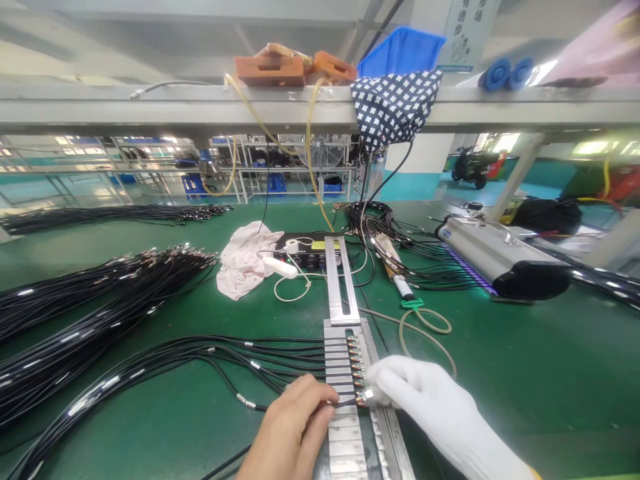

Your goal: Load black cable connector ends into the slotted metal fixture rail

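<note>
Two hands over one slotted jig (341, 373), head view only. Left hand (293, 427), bare: fingertips pressed together on a black cable (345, 403), holding it down in a lower slot. Right hand (425, 400), white-gloved: fingers pinching that cable's metal connector (364, 397) at the jig's right edge. Risk, as judged: connector seated askew or slipping out of the slot through a loose pinch; neighbouring connector row (354, 360) just above, easily nudged by the glove. Around: loose cable bundles (100, 293) on the green worktop (525, 373) at left, crumpled cloth (243, 263), black control box (310, 251), pen-like tool (395, 277), grey lamp housing (500, 257). Nothing between hands and jig except trailing cables.
</note>
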### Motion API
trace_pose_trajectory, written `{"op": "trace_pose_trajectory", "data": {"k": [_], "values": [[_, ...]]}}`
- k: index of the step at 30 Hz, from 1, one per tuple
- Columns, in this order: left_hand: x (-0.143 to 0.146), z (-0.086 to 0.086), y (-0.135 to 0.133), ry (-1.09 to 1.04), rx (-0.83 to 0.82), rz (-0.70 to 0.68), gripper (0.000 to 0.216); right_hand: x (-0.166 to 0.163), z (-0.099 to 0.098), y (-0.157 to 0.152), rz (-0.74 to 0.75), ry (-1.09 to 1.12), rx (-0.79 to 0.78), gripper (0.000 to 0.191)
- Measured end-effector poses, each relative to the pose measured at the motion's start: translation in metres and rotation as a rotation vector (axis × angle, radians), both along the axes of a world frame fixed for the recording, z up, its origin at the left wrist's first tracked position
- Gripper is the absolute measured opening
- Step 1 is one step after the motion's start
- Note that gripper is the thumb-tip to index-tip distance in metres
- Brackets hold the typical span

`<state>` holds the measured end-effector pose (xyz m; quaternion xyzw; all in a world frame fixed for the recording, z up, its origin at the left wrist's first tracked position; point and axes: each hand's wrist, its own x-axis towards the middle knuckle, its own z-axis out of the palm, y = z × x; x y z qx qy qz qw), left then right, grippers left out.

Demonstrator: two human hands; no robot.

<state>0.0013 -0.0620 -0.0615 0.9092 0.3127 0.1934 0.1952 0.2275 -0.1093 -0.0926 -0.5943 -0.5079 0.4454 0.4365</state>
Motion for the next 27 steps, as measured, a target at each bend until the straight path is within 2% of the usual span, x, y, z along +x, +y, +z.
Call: {"op": "trace_pose_trajectory", "data": {"k": [2, 5, 8, 12, 18, 21, 25, 27], "values": [[0.000, -0.005, 0.002, 0.005, 0.032, -0.045, 0.021, 0.003, 0.000, 0.001, -0.074, 0.022, 0.019, 0.032], [0.000, -0.013, 0.005, 0.028, -0.006, -0.093, 0.024, 0.006, -0.001, 0.003, -0.091, 0.068, 0.044, 0.038], [0.000, -0.018, 0.005, 0.058, 0.025, -0.089, 0.029, 0.007, -0.003, 0.003, -0.078, 0.047, 0.042, 0.037], [0.004, -0.015, 0.002, 0.173, 0.060, -0.082, 0.033, 0.008, -0.002, 0.001, -0.066, 0.029, 0.060, 0.035], [0.010, -0.011, 0.000, 0.182, 0.146, -0.072, 0.028, 0.009, -0.002, -0.002, -0.088, 0.069, 0.083, 0.038], [0.011, -0.011, 0.001, 0.196, 0.161, -0.077, 0.029, 0.011, 0.002, -0.002, -0.059, -0.057, 0.063, 0.039], [0.012, -0.016, 0.003, 0.153, 0.183, -0.125, 0.027, 0.012, 0.013, -0.003, -0.086, -0.395, -0.114, 0.029], [0.012, -0.021, 0.004, 0.115, 0.186, -0.132, 0.026, 0.010, 0.018, -0.003, -0.067, -0.477, -0.175, 0.029]]}}
